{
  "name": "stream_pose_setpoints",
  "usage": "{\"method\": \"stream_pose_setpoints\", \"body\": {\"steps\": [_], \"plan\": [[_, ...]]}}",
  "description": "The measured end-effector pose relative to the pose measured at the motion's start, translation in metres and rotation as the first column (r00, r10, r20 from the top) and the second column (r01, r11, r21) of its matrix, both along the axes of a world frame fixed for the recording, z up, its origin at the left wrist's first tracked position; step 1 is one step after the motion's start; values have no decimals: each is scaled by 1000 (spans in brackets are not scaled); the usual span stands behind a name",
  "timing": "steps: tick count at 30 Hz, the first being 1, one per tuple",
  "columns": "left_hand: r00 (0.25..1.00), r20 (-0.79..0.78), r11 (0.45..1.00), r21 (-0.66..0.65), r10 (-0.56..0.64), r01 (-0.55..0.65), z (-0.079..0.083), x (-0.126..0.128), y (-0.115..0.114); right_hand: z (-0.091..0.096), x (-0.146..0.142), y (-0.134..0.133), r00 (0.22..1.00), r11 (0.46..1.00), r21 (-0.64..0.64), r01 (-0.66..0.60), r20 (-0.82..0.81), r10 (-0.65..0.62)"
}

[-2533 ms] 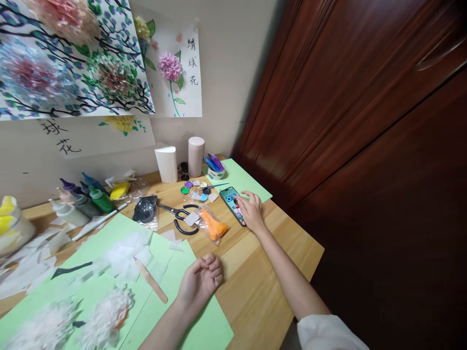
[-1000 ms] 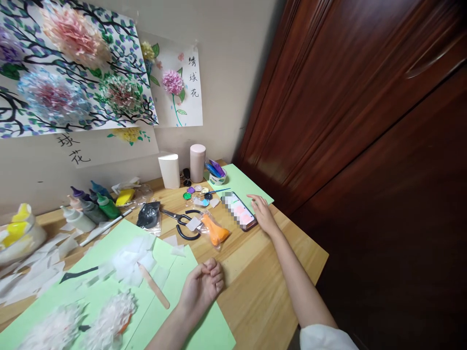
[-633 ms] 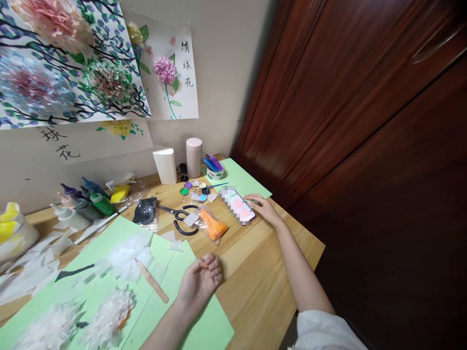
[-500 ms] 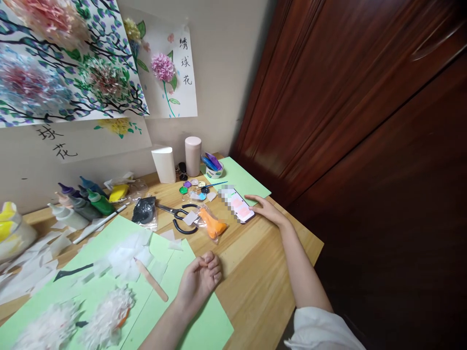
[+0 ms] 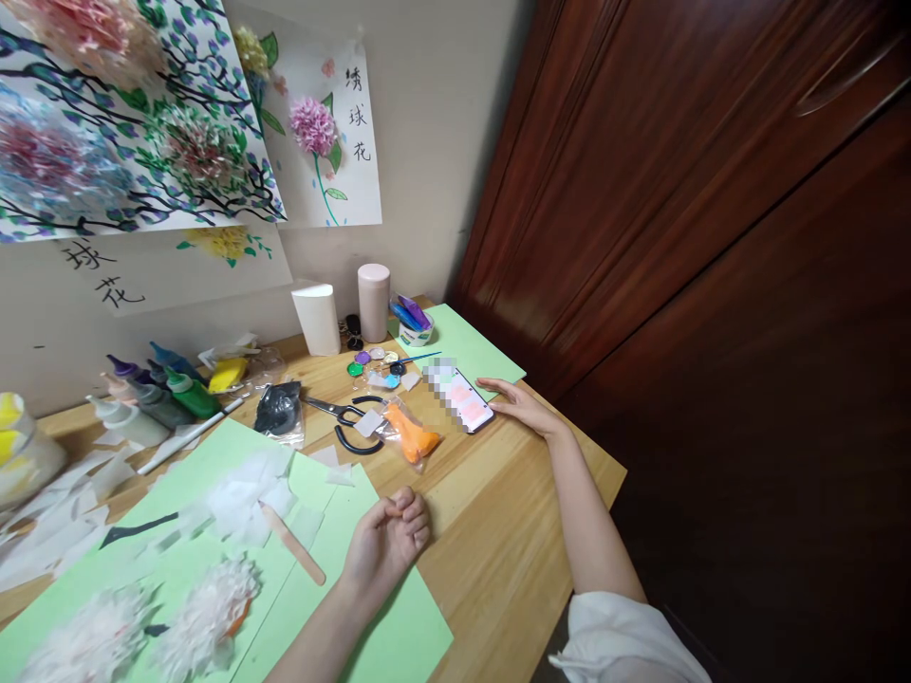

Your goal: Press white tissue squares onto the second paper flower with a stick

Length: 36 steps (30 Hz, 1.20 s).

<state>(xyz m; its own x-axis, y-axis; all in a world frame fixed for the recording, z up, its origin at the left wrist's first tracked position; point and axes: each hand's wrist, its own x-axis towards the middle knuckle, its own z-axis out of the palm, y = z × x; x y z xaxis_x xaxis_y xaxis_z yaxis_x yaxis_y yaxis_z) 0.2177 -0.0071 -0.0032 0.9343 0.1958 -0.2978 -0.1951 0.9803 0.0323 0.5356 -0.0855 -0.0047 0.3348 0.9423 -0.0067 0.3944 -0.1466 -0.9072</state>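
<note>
My left hand (image 5: 388,539) rests palm up on the green paper (image 5: 409,631), its fingers curled in, and I see nothing in them. To its left lies a wooden craft stick (image 5: 293,543) beside a pile of white tissue paper squares (image 5: 249,498). White ruffled paper flowers (image 5: 206,607) sit on the same green sheet, with dark strips near them. My right hand (image 5: 523,406) is at the right edge of a lit phone (image 5: 470,403), fingers stretched out, holding nothing. Its fingertips seem to touch or nearly touch the phone, whose screen is partly blurred.
Black-handled scissors (image 5: 348,419), an orange clay packet (image 5: 411,436) and a black clay packet (image 5: 279,410) lie mid-table. Paint bottles (image 5: 192,394) stand at the back left. A white container (image 5: 317,321) and pink bottle (image 5: 374,304) stand by the wall. A dark wooden cabinet (image 5: 712,237) rises at right.
The whole view has shifted slightly, so everything sits a little farther left and up. Both hands keep their poses, and nothing was picked up or let go.
</note>
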Motion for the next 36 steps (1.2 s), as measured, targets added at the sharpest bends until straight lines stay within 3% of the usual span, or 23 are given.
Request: {"method": "stream_pose_setpoints", "body": {"steps": [8,15,27,36], "plan": [[1000,7,1000,-22,-1,1,1,0,-1,0,-4,3,998,999,-18,48,36,-47],[999,39,999,-48,0,2,-2,0,0,-10,-17,17,976,977,30,210,51,-211],[999,35,999,-48,-4,5,-3,-1,0,-11,-17,17,983,985,21,173,65,-174],[999,36,999,-35,2,0,-3,0,0,-17,-25,28,956,967,48,251,142,-255]]}}
